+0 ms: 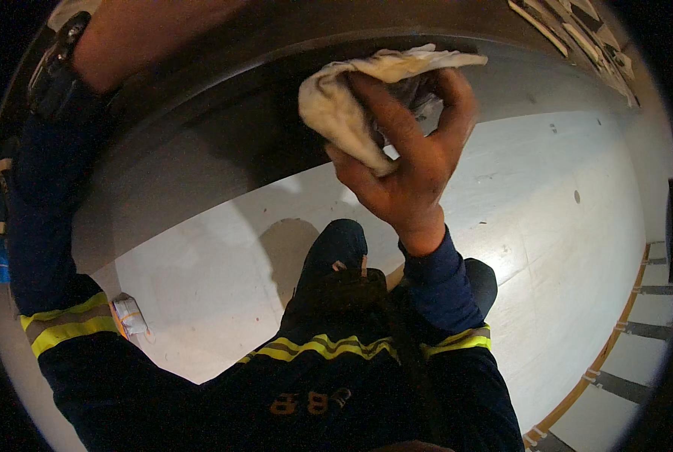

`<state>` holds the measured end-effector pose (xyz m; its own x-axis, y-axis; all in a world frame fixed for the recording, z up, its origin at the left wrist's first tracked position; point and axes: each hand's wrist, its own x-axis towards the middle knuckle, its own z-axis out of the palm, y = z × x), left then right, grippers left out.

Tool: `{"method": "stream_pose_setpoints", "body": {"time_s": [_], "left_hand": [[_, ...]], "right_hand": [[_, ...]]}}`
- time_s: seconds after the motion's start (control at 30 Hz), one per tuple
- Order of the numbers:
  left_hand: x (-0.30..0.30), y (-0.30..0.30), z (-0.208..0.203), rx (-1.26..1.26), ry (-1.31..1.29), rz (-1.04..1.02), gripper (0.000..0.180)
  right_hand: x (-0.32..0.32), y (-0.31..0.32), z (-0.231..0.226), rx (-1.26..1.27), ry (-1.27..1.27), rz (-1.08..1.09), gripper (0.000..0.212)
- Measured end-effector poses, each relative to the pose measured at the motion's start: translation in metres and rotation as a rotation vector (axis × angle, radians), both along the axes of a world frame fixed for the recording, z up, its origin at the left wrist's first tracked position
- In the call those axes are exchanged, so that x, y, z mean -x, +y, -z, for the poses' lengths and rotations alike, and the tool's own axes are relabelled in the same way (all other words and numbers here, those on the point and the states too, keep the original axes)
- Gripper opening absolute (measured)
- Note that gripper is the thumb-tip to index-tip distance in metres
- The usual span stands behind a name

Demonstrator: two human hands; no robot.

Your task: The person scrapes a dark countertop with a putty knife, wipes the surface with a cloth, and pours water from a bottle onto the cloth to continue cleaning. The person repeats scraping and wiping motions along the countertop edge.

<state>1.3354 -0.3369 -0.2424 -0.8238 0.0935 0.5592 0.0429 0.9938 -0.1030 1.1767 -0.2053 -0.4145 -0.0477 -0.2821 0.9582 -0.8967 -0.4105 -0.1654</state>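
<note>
Head view: a broad, pale grey-white flat surface (532,218) fills the middle and right, lit brightly near the person's knees, with scattered dark specks. Above it, a dark grey-brown curved panel (201,154) spans the upper left and centre; the border between the two runs as a bent diagonal.

Wearer: navy jacket (276,418) with yellow and silver bands; dark trousers (336,248), both knees visible over the pale surface.

Lower right: a curved strip with an orange-brown edge and white and grey segments (615,339). Upper right corner: long tan strips (578,41), lying side by side.

Left hand (144,38): raised at upper left, cut off by the top edge. Its fingers are out of frame; cannot tell how far apart they stand or what they hold.

Right hand (412,169): fingers bent and spread, thumb towards the left, gripping a crumpled cream-white cloth (329,113). Cloth location: top centre, before the dark panel; contact with it not certain.

Smaller items: black wristwatch (54,68) on the left wrist; small white packet with an orange edge (129,315) beside the left sleeve.
</note>
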Motion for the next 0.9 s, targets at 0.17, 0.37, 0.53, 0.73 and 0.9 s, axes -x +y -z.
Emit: {"method": "stream_pose_setpoints", "body": {"time_s": [0.17, 0.37, 0.53, 0.73, 0.9], "left_hand": [[-0.006, 0.006, -0.008, -0.205, -0.058, 0.077, 0.026], [0.001, -0.017, 0.002, -0.094, -0.029, 0.085, 0.026], [-0.001, 0.021, -0.007, -0.013, -0.037, -0.179, 0.027], [-0.008, 0.004, -0.015, 0.037, -0.018, -0.280, 0.027], [0.004, 0.011, -0.025, -0.296, 0.058, -0.488, 0.034]], "right_hand": [[0.002, -0.009, -0.006, 0.035, -0.004, -0.027, 0.051], [-0.005, 0.003, 0.020, -0.130, -0.074, 0.087, 0.048], [-0.011, 0.017, 0.073, -0.305, -0.203, 0.106, 0.039], [-0.008, 0.024, 0.128, -0.481, -0.666, -0.116, 0.032], [0.018, 0.046, 0.160, -0.404, -1.340, -0.462, 0.027]]}}
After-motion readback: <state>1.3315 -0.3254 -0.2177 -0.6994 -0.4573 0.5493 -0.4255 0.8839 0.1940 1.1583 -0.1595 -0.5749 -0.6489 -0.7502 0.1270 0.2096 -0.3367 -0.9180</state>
